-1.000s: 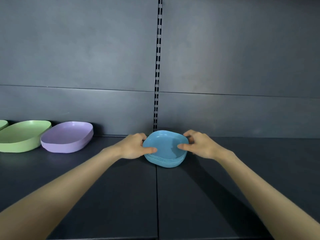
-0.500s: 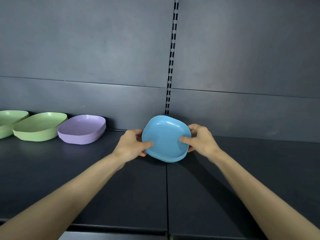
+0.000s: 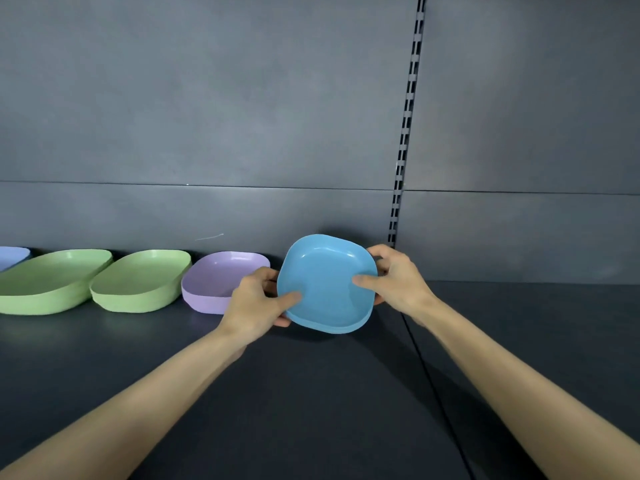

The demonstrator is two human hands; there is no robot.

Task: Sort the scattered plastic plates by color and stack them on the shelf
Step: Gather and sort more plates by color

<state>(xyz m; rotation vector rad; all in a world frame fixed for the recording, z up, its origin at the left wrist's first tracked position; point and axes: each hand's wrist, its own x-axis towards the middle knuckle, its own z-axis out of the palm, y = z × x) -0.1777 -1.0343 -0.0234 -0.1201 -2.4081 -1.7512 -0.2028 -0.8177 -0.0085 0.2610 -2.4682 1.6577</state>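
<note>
Blue plates held in both hands above the shelf.

The left hand [image 3: 256, 303] and right hand [image 3: 398, 282] clamp opposite rims of the blue plate stack [image 3: 327, 282], thumbs inside, fingers [image 3: 375, 252] curled behind; it is tilted toward the camera, clear of the shelf [image 3: 311, 393]. Just beyond sit the purple plates [image 3: 214, 282], then two green stacks [image 3: 138, 282]. Risk: the tilt may let nested plates slide apart, or a leftward move may knock the purple plates.

no readable text, labels, brands or numbers anywhere; plates, shelf and back panel all plain, unmarked
</note>
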